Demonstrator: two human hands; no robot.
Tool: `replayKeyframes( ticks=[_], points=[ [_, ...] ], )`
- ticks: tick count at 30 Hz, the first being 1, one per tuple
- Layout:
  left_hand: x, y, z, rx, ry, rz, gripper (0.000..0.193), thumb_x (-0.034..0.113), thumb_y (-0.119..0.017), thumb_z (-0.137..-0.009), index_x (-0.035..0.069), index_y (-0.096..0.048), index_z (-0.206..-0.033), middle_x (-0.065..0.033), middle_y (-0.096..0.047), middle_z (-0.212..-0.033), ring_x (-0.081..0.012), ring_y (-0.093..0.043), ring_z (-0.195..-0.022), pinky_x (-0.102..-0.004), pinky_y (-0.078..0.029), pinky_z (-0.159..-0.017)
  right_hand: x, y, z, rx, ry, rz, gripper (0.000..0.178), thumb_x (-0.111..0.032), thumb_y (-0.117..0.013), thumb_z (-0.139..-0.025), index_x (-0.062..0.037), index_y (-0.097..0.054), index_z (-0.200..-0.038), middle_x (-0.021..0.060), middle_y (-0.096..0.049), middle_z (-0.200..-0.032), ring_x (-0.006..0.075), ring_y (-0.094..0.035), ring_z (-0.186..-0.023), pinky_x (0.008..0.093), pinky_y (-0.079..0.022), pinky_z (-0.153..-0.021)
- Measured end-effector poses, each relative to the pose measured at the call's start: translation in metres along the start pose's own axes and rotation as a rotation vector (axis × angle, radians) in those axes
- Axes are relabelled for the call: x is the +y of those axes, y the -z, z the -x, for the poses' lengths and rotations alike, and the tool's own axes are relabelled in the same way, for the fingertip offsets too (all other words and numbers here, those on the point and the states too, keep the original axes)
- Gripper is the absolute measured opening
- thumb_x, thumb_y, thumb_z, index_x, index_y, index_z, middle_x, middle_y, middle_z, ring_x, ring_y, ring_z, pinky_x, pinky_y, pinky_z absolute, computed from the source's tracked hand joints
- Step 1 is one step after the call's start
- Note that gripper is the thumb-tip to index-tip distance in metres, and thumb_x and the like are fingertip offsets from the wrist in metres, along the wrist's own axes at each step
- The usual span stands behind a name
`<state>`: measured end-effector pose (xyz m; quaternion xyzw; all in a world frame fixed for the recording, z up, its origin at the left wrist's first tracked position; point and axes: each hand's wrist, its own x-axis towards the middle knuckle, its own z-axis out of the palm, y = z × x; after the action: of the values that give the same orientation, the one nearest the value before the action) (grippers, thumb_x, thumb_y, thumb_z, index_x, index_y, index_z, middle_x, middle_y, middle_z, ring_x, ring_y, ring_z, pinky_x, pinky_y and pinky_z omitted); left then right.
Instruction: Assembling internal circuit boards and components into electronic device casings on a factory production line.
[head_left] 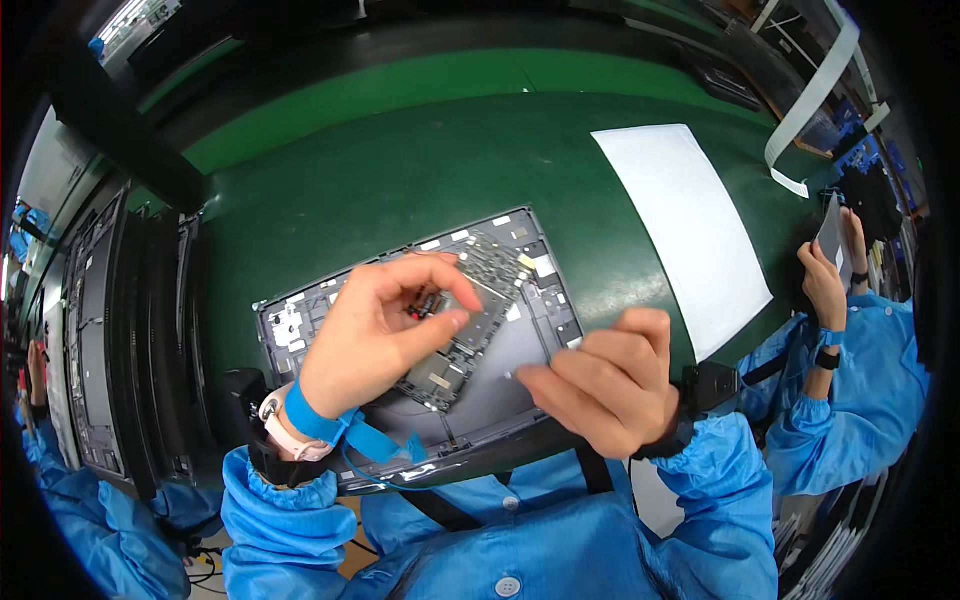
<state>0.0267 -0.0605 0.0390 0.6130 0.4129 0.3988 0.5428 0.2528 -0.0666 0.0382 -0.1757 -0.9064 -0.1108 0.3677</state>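
A dark grey laptop case (400,428) lies open on the green bench. Over it is a long circuit board (485,325), set at a slant and crowded with small parts; its far end is blurred. My left hand (375,335) curls around the board's left side, thumb and forefinger bent in front of it, the other fingers largely hidden. Small red and black parts show inside the curl. To the right of the board, my right hand (610,385) is closed in a pinch above the case. A tiny pale speck shows at its fingertips, too small to name.
A white sheet (685,235) lies on the green bench (400,170) to the right. Dark laptop cases (105,340) stand in a row at the left. At the right, a co-worker's hands (828,285) hold a thin grey panel (832,240). A blue wrist strap (375,438) trails from my left wrist.
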Motion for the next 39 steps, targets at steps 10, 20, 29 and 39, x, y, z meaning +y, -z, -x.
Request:
replayKeyframes(
  ticks=[10,20,29,39],
  points=[
    [0.011,-0.003,0.001,0.054,0.122,0.198,0.007,-0.001,-0.066,-0.076,-0.001,-0.066,-0.083,-0.0061,-0.061,-0.089,-0.0203,-0.038,-0.118,-0.0329,-0.03,-0.099,0.016,-0.03,-0.026,0.168,0.07,0.133,0.018,-0.01,-0.064,-0.053,-0.0049,-0.064,-0.071,-0.0011,-0.057,-0.075,0.0128,-0.054,-0.075,0.0294,-0.037,-0.068],
    [0.003,-0.006,-0.001,0.119,-0.03,-0.177,0.01,-0.005,-0.066,-0.074,0.0,-0.064,-0.082,-0.0099,-0.061,-0.092,-0.022,-0.043,-0.112,-0.0335,-0.034,-0.097,0.019,-0.029,-0.032,0.021,-0.219,-0.11,0.025,-0.006,-0.075,-0.053,-0.0103,-0.065,-0.075,0.0,-0.054,-0.08,0.0213,-0.05,-0.078,0.0371,-0.035,-0.07],
    [0.007,-0.006,-0.002,0.156,0.001,-0.138,0.013,-0.007,-0.065,-0.071,-0.002,-0.064,-0.084,-0.0098,-0.064,-0.089,-0.0178,-0.052,-0.099,-0.0358,-0.028,-0.103,0.019,-0.024,-0.025,-0.04,-0.515,-0.329,0.02,-0.003,-0.071,-0.062,-0.0105,-0.06,-0.077,0.0001,-0.054,-0.08,0.0206,-0.05,-0.083,0.0348,-0.035,-0.074],
    [0.011,-0.012,-0.001,0.196,0.026,-0.039,0.018,-0.012,-0.063,-0.069,-0.005,-0.063,-0.086,-0.009,-0.065,-0.088,-0.0154,-0.055,-0.093,-0.0356,-0.027,-0.104,0.026,-0.028,-0.014,-0.025,-0.737,-0.467,0.011,0.003,-0.064,-0.069,-0.0021,-0.06,-0.077,0.0054,-0.056,-0.08,0.0198,-0.049,-0.081,0.0291,-0.039,-0.074]
  ],
)
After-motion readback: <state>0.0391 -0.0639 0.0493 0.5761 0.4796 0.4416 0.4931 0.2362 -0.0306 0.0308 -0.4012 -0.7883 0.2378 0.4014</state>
